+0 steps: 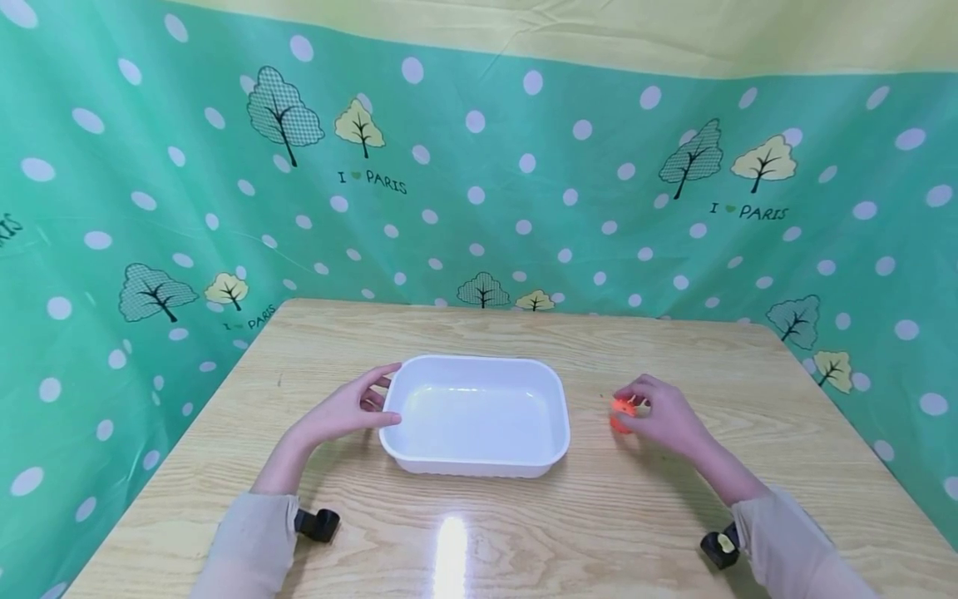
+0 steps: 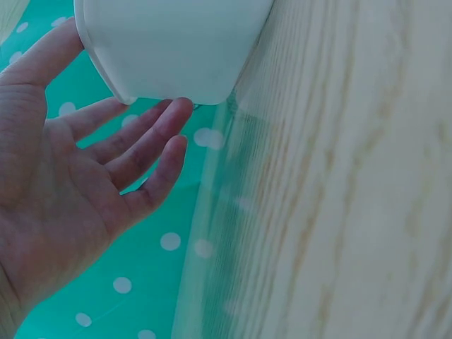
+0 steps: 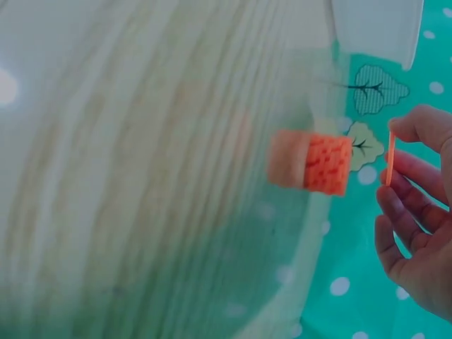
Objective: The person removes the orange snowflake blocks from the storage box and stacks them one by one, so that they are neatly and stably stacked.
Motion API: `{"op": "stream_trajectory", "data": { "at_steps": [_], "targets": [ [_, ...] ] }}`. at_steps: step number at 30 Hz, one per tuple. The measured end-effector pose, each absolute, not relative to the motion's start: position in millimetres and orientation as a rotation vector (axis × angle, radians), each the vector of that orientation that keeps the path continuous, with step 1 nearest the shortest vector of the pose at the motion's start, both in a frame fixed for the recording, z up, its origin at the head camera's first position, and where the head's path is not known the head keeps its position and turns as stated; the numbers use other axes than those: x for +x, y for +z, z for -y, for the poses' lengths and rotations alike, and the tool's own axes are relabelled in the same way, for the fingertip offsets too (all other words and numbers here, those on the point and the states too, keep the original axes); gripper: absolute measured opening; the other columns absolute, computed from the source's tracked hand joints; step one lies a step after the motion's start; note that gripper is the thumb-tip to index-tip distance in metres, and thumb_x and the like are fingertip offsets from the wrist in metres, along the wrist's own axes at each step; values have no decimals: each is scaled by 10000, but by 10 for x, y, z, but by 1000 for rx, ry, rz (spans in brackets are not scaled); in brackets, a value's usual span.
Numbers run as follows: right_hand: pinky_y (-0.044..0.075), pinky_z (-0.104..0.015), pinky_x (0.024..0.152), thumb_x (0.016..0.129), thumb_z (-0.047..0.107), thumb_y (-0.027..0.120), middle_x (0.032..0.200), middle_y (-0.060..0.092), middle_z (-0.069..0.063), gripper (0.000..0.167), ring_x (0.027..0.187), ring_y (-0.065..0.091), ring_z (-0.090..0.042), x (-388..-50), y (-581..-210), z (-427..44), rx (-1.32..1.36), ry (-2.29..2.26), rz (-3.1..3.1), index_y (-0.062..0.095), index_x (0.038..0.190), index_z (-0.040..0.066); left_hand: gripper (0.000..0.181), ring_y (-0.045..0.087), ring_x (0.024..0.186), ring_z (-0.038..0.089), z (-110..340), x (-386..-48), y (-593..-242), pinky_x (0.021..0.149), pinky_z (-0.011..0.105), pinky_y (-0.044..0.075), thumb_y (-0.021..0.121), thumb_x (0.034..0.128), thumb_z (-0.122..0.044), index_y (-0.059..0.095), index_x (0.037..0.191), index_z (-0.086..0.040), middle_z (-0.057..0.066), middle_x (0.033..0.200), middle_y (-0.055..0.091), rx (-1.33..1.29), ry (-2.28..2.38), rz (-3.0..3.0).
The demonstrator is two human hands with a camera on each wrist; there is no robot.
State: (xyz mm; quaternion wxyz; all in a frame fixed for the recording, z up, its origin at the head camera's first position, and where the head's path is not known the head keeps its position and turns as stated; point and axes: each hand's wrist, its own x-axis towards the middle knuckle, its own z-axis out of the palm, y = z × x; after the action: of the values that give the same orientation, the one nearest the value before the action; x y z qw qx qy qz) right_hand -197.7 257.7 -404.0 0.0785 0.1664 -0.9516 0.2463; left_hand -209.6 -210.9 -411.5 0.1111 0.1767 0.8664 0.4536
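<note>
A white rectangular basin (image 1: pixel 479 416) stands on the table with its inside in sight. My left hand (image 1: pixel 348 409) touches its left side, the thumb at the rim and the fingers spread along the outer wall (image 2: pixel 169 49). To the right of the basin, my right hand (image 1: pixel 662 416) pinches a thin orange disc (image 3: pixel 391 159), seen edge-on in the right wrist view, between thumb and fingers. Below the disc, apart from it, a small orange cylindrical container (image 3: pixel 328 164) with a woven-looking wall stands on the table. Its inside is hidden.
The wooden table (image 1: pixel 479 333) ends at a green dotted cloth (image 1: pixel 524 200) hanging behind and at the sides. Black wrist cameras (image 1: pixel 318 525) sit at both sleeves. A bright light reflection lies on the table front.
</note>
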Motion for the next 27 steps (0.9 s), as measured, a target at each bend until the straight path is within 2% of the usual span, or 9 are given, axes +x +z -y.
{"op": "stream_trajectory", "data": {
  "at_steps": [12, 19, 27],
  "targets": [
    [465, -430, 755, 758, 175, 722, 917, 597, -6, 246, 864, 562, -212, -1963, -4145, -2696, 493, 732, 2861, 680, 977, 71, 792, 564, 952, 196, 2114, -2100, -4120, 840, 343, 460, 719, 763, -341, 300, 1411, -160, 136, 1197, 496, 521, 1329, -2550],
    [468, -425, 764, 753, 159, 720, 925, 598, -14, 261, 873, 564, -213, -1964, -4176, -2686, 523, 737, 2872, 672, 989, 58, 795, 563, 954, 203, 2129, -2105, -4132, 834, 346, 462, 707, 778, -332, 284, 1417, -120, 167, 1206, 488, 555, 1316, -2551],
    [462, -428, 769, 751, 146, 717, 927, 607, -17, 258, 866, 569, -209, -1975, -4197, -2691, 530, 748, 2870, 666, 990, 63, 801, 562, 955, 197, 2117, -2100, -4113, 837, 342, 460, 720, 761, -348, 294, 1414, -168, 130, 1203, 491, 510, 1323, -2553]
  ]
}}
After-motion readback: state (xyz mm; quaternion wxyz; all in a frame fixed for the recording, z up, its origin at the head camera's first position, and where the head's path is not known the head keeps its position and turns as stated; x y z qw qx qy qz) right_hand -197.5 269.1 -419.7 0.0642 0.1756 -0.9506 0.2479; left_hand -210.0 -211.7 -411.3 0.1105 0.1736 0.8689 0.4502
